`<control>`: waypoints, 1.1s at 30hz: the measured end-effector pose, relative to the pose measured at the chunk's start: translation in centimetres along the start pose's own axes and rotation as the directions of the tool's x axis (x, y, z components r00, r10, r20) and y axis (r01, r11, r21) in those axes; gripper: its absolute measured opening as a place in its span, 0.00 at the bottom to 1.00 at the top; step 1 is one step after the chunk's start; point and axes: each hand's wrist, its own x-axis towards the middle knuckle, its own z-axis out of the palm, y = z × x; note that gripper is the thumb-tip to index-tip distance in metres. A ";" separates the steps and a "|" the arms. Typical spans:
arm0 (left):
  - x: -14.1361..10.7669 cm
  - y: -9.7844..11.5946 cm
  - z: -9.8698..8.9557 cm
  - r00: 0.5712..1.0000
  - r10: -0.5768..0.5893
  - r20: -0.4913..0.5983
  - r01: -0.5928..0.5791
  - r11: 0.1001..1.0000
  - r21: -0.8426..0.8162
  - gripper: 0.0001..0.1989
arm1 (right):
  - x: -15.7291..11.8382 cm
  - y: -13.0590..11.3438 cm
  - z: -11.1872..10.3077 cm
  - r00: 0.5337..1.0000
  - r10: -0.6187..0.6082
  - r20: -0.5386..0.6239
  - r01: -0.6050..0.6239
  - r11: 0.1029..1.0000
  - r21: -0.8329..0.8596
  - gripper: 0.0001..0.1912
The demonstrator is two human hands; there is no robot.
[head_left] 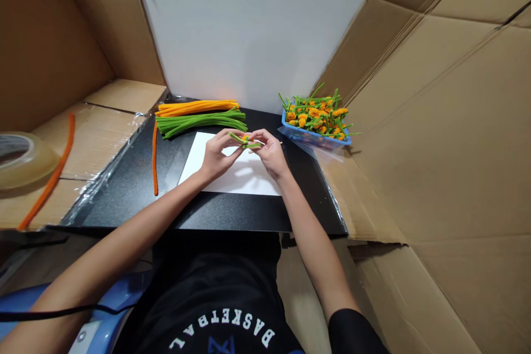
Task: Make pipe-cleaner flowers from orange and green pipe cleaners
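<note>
Green chenille stem [245, 141] is being worked just above the white paper sheet [232, 183], out in the middle of the black board [124, 207], with a speck of orange showing at its centre! The left hand [218, 156] and right hand [270, 154] are both pinching it in their fingertips, nearly meeting over the paper. Over on the far right, a blue plastic basket [315, 141] is brimming with orange-headed pipe-cleaner flowers [313, 116], so plenty are done. Still lying unused on the far side are a bundle of orange pipe cleaners [198, 106] and a bundle of green pipe cleaners [201, 123], plus one loose orange pipe cleaner [155, 157] out to the left.
</note>
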 end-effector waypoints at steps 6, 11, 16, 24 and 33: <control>-0.2 0.0 0.9 0.972 -0.234 -0.029 0.217 0.936 -0.279 0.13 | -0.1 -0.4 0.2 0.999 -0.027 0.038 0.028 0.999 -0.042 0.22; -0.1 -0.1 0.9 0.967 -0.239 -0.082 0.202 0.927 -0.316 0.13 | -0.3 -0.5 0.4 0.996 -0.085 -0.018 0.083 0.991 -0.101 0.23; -0.1 0.2 0.7 0.974 -0.219 -0.057 0.196 0.942 -0.274 0.11 | -0.5 -0.4 0.3 0.991 -0.119 -0.065 0.107 0.981 -0.164 0.20; -0.3 0.3 1.1 0.941 -0.326 -0.089 0.272 0.886 -0.375 0.16 | -0.6 -0.1 0.6 0.981 -0.153 -0.121 0.136 0.981 -0.135 0.19; -0.5 0.1 1.3 0.920 -0.381 -0.095 0.318 0.866 -0.387 0.18 | -0.8 -0.5 0.6 0.984 -0.130 -0.125 0.110 0.982 -0.155 0.18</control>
